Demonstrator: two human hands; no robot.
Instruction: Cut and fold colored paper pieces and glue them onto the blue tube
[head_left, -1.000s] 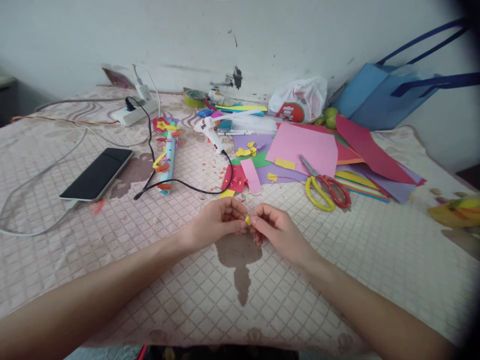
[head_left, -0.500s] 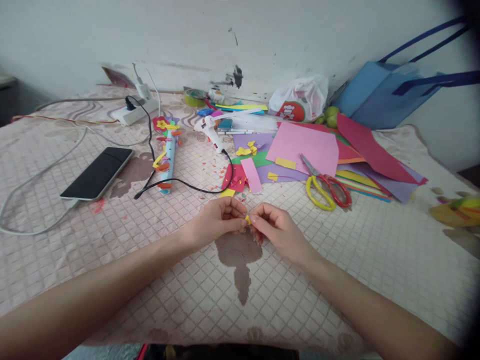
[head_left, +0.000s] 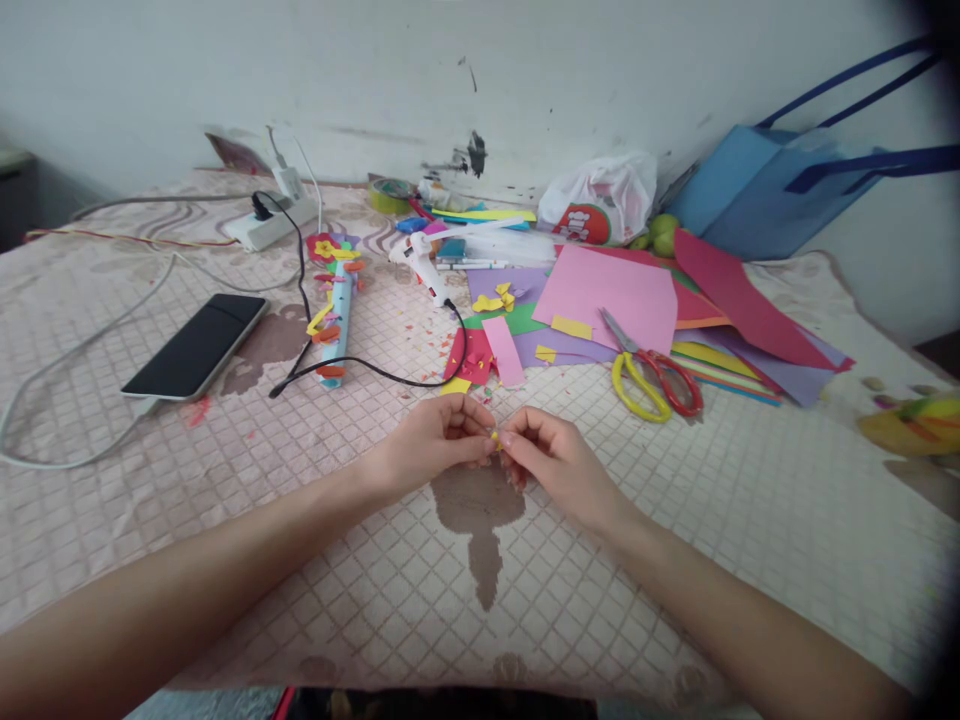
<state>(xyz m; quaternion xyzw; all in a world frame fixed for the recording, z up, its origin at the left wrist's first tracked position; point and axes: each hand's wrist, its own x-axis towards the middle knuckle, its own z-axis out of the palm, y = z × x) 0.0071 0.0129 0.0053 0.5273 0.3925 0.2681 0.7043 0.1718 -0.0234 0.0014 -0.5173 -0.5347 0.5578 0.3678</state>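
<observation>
Over the near middle of the table, my left hand (head_left: pixel 444 432) and my right hand (head_left: pixel 546 447) meet at their fingertips. Both are closed in a pinch on one tiny yellow piece of paper (head_left: pixel 496 438), mostly hidden by the fingers. Beyond them lie a red paper scrap (head_left: pixel 466 352), a pink paper strip (head_left: pixel 502 350) and several folded yellow paper pieces (head_left: pixel 495 297). Scissors (head_left: pixel 649 372) with one yellow and one red handle rest to the right of my hands.
A white glue gun (head_left: pixel 424 270) trails a black cord. Left of it are a light-blue strip (head_left: pixel 336 325) with paper decorations, a phone (head_left: pixel 196 347) on its cable and a power strip (head_left: pixel 271 225). Coloured sheets (head_left: pixel 607 290), a plastic bag (head_left: pixel 600 200) and a blue bag (head_left: pixel 772 190) sit right.
Slightly less of the yellow paper piece shows between my fingertips. Both hands stay in nearly the same place, and the other things have not moved.
</observation>
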